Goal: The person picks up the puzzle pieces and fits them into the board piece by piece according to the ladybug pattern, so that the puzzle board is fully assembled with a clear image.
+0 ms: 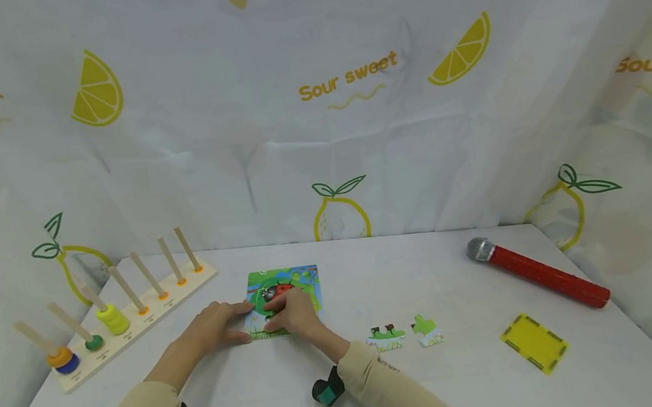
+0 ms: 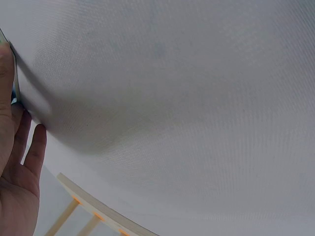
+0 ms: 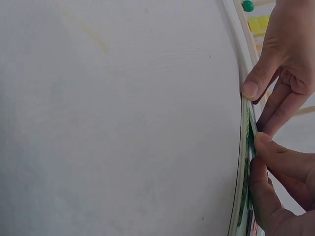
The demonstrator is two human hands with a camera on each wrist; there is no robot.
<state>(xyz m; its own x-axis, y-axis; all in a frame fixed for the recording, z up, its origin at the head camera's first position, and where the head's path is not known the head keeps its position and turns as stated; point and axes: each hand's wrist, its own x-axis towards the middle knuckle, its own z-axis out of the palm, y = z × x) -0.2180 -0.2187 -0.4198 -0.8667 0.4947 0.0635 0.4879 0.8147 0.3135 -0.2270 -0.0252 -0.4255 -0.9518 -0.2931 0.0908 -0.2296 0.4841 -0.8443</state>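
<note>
A picture puzzle board [image 1: 282,275] with a red ladybug on green lies flat on the white table. At its left edge rests my left hand [image 1: 214,329], thumb by the near corner and fingers spread farther up the side. My right hand [image 1: 295,312] is over the board's near half. Its thumb and forefinger pinch a puzzle piece low over the picture, mostly hidden by the fingers. From the right side, the right wrist view shows the right-hand fingertips [image 3: 263,140] at the board beside the left thumb. The left wrist view catches only the left hand's fingers [image 2: 35,147] at the edge.
Two loose puzzle pieces [image 1: 386,337] lie right of my right forearm. Farther right are a yellow rectangular plate [image 1: 535,343] and a red microphone [image 1: 545,271]. On the left stands a wooden peg rack [image 1: 97,357] with coloured beads. A printed white cloth [image 1: 269,136] hangs behind.
</note>
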